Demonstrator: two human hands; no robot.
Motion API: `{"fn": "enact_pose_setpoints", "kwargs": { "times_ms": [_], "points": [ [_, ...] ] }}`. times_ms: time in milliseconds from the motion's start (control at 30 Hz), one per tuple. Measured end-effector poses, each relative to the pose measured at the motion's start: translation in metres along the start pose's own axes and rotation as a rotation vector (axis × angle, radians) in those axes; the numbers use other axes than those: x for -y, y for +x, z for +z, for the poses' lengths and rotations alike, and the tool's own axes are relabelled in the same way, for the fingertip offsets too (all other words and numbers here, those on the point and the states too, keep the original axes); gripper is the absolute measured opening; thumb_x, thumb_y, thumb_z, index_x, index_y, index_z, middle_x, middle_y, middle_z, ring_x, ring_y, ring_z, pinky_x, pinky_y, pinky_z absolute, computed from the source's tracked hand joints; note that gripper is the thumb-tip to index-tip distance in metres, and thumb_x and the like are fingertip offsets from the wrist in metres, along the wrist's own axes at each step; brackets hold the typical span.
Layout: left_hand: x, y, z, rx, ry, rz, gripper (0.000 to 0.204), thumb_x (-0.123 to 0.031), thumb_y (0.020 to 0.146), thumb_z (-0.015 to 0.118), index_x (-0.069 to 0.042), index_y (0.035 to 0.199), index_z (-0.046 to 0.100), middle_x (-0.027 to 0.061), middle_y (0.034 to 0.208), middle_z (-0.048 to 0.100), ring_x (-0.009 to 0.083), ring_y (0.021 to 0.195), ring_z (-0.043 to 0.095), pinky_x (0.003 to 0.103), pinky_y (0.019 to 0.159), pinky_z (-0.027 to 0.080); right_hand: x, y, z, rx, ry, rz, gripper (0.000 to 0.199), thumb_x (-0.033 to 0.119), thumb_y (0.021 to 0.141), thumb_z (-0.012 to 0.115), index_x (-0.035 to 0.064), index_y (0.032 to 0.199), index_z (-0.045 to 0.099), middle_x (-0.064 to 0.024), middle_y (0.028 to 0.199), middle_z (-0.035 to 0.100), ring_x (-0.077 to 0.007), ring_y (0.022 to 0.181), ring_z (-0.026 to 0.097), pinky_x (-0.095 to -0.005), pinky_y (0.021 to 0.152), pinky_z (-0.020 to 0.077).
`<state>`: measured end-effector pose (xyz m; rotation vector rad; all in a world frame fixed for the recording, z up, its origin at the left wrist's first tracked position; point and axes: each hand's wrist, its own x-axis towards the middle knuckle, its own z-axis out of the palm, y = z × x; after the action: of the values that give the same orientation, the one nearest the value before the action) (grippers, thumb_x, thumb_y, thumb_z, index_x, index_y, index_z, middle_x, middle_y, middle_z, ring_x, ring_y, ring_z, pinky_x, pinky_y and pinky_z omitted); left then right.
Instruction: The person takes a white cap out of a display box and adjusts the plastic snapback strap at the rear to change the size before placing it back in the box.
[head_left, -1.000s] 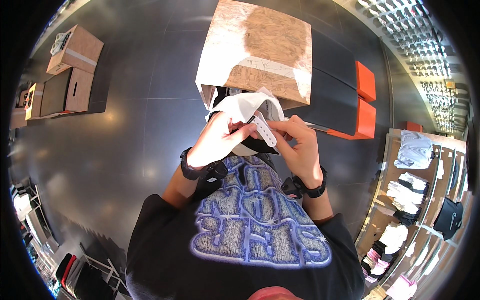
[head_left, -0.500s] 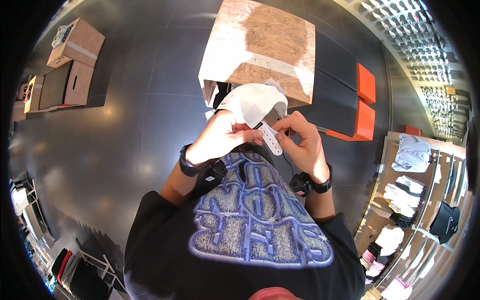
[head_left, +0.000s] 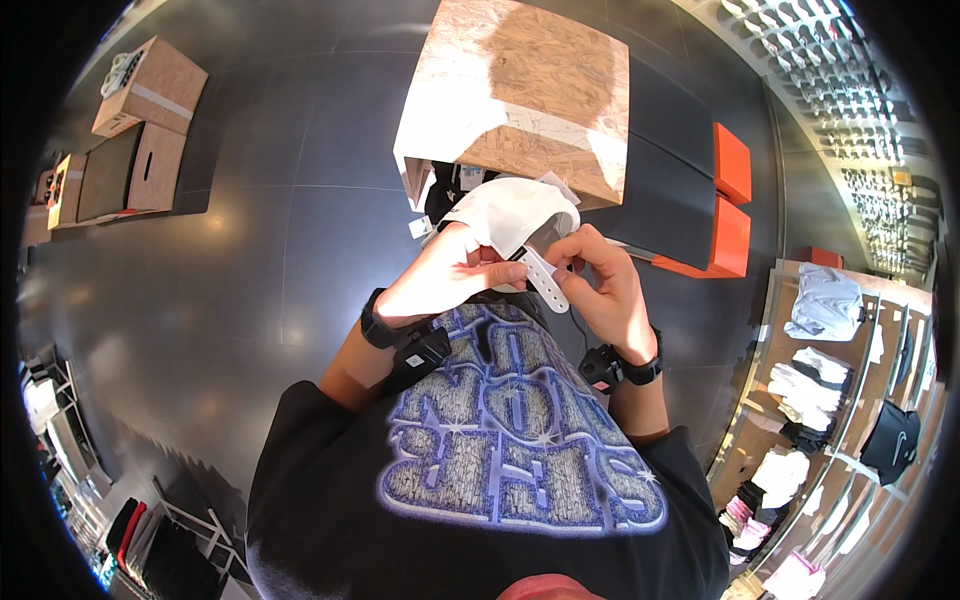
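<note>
A white baseball cap (head_left: 505, 212) is held up in front of my chest, its back opening turned toward me. The loose end of its white adjustment strap (head_left: 545, 286), with a row of small holes, points down between my hands. My left hand (head_left: 440, 275) is closed on the cap's left side, thumb pressed on the strap near its base. From the other side my right hand (head_left: 605, 290) pinches at the opening and the strap, fingers curled. Its fingertips are partly hidden behind the strap. A black watch-like band sits on each wrist.
Just beyond the cap stands a chipboard display block (head_left: 540, 90), with dark items and white tags in its open side. Dark benches (head_left: 660, 190) with orange ends (head_left: 732, 165) adjoin it. Clothing shelves (head_left: 810, 390) line the right; a clothes rack (head_left: 165, 550) stands lower left.
The cap has dipped slightly toward me, showing more of the white tags behind it. Both hands keep their hold on the cap and strap.
</note>
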<state>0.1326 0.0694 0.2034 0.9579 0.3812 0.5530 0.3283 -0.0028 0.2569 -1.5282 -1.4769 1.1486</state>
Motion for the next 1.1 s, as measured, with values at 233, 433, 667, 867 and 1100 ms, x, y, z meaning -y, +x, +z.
{"fn": "enact_pose_setpoints", "kwargs": {
  "times_ms": [233, 433, 667, 867, 1100],
  "points": [
    [-0.001, -0.001, 0.003, -0.02, -0.018, -0.028, 0.052, 0.007, 0.084, 0.061, 0.001, 0.132, 0.042, 0.0111, 0.104, 0.064, 0.0155, 0.086, 0.063, 0.029, 0.076, 0.053, -0.003, -0.003, -0.005, 0.054, -0.02, 0.008, 0.015, -0.002, 0.075, 0.056, 0.0014, 0.089, 0.062, -0.001, 0.082, 0.055, -0.0111, 0.075, 0.046, -0.0255, 0.071, 0.0367],
    [0.007, -0.003, -0.003, 0.01, 0.083, -0.014, 0.034, -0.004, 0.088, 0.066, 0.004, 0.118, 0.053, 0.0083, 0.102, 0.064, 0.0129, 0.088, 0.063, 0.027, 0.078, 0.054, 0.003, -0.003, -0.002, 0.001, -0.091, -0.054, 0.017, 0.003, 0.074, 0.055, 0.002, 0.088, 0.065, -0.0041, 0.072, 0.054, -0.0142, 0.069, 0.047, -0.027, 0.063, 0.0391],
    [0.011, -0.003, 0.003, -0.043, 0.062, -0.024, 0.048, 0.002, 0.085, 0.064, 0.001, 0.13, 0.047, 0.0079, 0.109, 0.063, 0.0126, 0.096, 0.061, 0.028, 0.08, 0.052, 0.01, -0.005, 0.002, 0.007, -0.16, -0.063, 0.011, 0.01, 0.081, 0.065, 0.0006, 0.087, 0.064, -0.0073, 0.072, 0.053, -0.0179, 0.071, 0.049, -0.0286, 0.063, 0.0403],
    [0.021, -0.005, 0.013, -0.135, 0.277, 0.056, 0.023, -0.008, 0.086, 0.068, 0.003, 0.106, 0.063, 0.008, 0.089, 0.068, 0.0111, 0.077, 0.064, 0.026, 0.07, 0.052, 0.004, -0.008, 0.01, 0.003, -0.194, 0.034, 0.014, 0.012, 0.081, 0.066, -0.0005, 0.083, 0.059, -0.0098, 0.072, 0.051, -0.0205, 0.066, 0.049, -0.0303, 0.06, 0.041],
    [0.027, -0.007, 0.024, -0.203, 0.386, 0.002, 0.021, -0.014, 0.086, 0.069, 0.005, 0.094, 0.065, 0.0097, 0.079, 0.068, 0.0127, 0.072, 0.064, 0.027, 0.065, 0.051, -0.008, -0.009, 0.007, 0.013, -0.165, 0.068, 0.013, 0.009, 0.079, 0.062, -0.0018, 0.078, 0.054, -0.0105, 0.072, 0.051, -0.02, 0.063, 0.05, -0.0298, 0.058, 0.0411]
  ]
}}
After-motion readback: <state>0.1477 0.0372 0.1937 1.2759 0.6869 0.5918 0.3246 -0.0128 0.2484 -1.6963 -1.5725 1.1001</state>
